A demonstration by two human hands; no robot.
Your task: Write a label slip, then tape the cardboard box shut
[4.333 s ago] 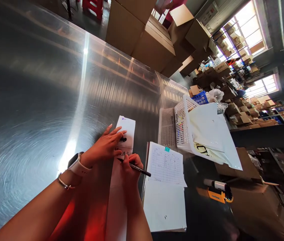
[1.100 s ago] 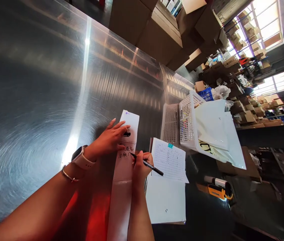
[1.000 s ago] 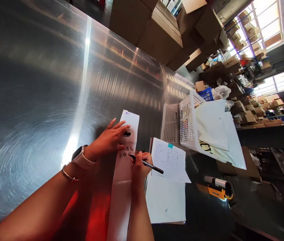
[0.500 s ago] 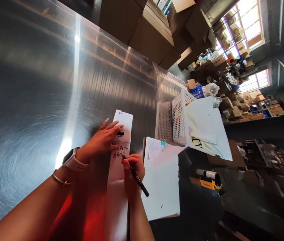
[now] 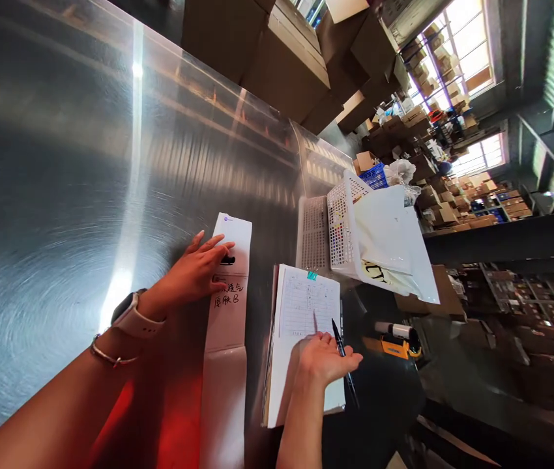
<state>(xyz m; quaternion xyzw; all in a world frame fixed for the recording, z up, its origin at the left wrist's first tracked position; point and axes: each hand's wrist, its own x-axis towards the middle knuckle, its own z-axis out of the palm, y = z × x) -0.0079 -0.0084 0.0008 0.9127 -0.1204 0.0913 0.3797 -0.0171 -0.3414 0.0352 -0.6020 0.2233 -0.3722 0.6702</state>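
Note:
A long white strip of paper or card (image 5: 225,326), creased across, lies on the metal table, with black handwriting in its middle and a black blot above. My left hand (image 5: 206,264) rests flat on its upper part, fingers spread, covering some writing. To the right, my right hand (image 5: 323,357) is turned palm up over a stack of papers (image 5: 287,378), thumb stretched out. A black pen (image 5: 338,335) passes between thumb and fingers, seemingly held loosely. On the stack lies a written sheet (image 5: 301,306) with a teal binder clip (image 5: 312,275) at its top.
A white perforated basket (image 5: 343,225) holds white plastic bags (image 5: 389,231) beyond the papers. A yellow-and-black object (image 5: 397,348) and a white cylinder (image 5: 394,329) are at the right. Cardboard boxes (image 5: 284,58) stand past the table's far edge.
My right hand has moved right with the pen, off the strip and over the papers, turning palm up. Its last character now shows fully. My left hand stays in place.

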